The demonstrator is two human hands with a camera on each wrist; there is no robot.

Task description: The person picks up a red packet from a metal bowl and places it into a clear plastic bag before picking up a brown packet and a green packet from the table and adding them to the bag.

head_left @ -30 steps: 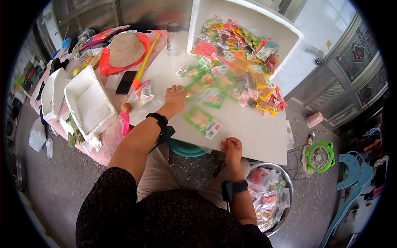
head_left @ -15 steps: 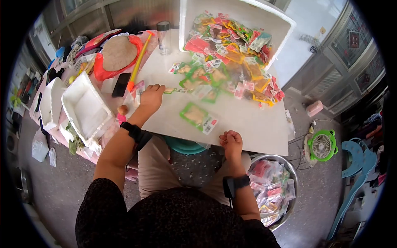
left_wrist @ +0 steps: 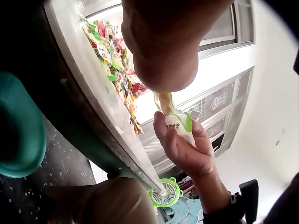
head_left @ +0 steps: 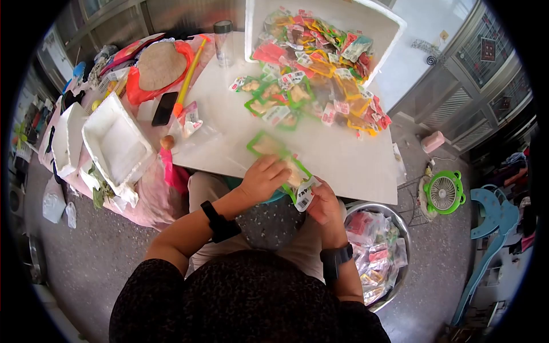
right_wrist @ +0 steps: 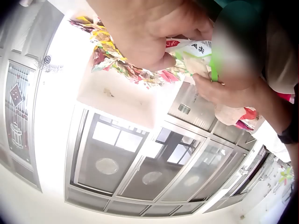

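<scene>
Both hands hold one green-edged packet (head_left: 295, 175) above the front edge of the white table (head_left: 229, 150). The left hand (head_left: 264, 178) grips its upper left part, and the right hand (head_left: 323, 201) pinches the end with the white label. In the left wrist view the right hand (left_wrist: 187, 148) has its thumb and fingers on the packet (left_wrist: 174, 122). The right wrist view shows the packet (right_wrist: 194, 63) between both hands. Another green-edged packet (head_left: 264, 143) lies on the table just behind the left hand, partly covered.
A foam box (head_left: 394, 43) with many colourful packets stands at the back, more spilling in front. Left are a foam tray (head_left: 117, 146), a phone (head_left: 164, 108), a yellow stick (head_left: 191, 77) and a clear jar (head_left: 223, 48). A metal basin (head_left: 407, 240) of packets sits lower right.
The left hand has come from the table's left side to the front middle. The right hand has taken hold of a packet's labelled end, and both hands now hold that packet.
</scene>
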